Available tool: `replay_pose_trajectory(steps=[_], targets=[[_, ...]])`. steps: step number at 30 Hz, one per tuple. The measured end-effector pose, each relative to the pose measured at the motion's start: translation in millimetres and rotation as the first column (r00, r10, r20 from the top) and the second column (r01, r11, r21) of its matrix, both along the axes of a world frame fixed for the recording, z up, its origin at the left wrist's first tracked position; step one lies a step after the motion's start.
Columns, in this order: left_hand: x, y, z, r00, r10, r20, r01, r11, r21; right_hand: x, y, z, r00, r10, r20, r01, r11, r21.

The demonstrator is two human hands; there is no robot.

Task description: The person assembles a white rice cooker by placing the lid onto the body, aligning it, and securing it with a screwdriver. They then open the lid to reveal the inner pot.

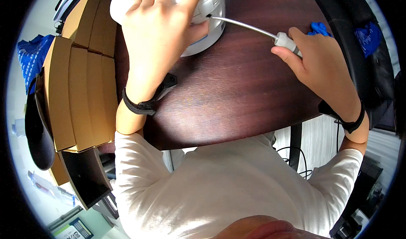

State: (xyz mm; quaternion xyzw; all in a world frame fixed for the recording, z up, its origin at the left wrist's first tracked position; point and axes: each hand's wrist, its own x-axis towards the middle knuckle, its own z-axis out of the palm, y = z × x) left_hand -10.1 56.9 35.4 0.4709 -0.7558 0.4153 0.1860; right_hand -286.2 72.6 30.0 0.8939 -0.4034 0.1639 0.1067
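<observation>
L hand point(158, 25) spread flat over white device point(211, 10) at table point(237, 95) far edge. R hand point(315, 61) fist-gripped round screwdriver point(253, 29), tip in device's right side. Boxes point(80, 82) left.

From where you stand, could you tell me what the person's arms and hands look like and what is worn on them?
Both forearms are bare below short white sleeves. The left hand has a black band around its wrist; the right hand has a thinner black strap at its wrist. No gloves or rings show.

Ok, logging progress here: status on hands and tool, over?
Left hand pressing down on white device. Right hand gripping screwdriver, tip in device's side. Cardboard boxes left, clear of work.
</observation>
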Motion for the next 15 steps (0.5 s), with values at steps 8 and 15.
replay_pose_trajectory(steps=[8, 15], targets=[[-3.1, 0.9, 1.4, 1.0, -0.027, -0.003, 0.027, 1.0, -0.014, -2.2, -15.2, 27.2, 0.985, 0.068, -0.159, -0.102, 0.971, -0.217], [-6.5, 1.6, -0.6, 0.999, 0.049, 0.007, -0.049, 0.999, -0.005, -6.7, -20.6, 17.3, 0.985, 0.031, -0.17, -0.045, 0.996, -0.077]])
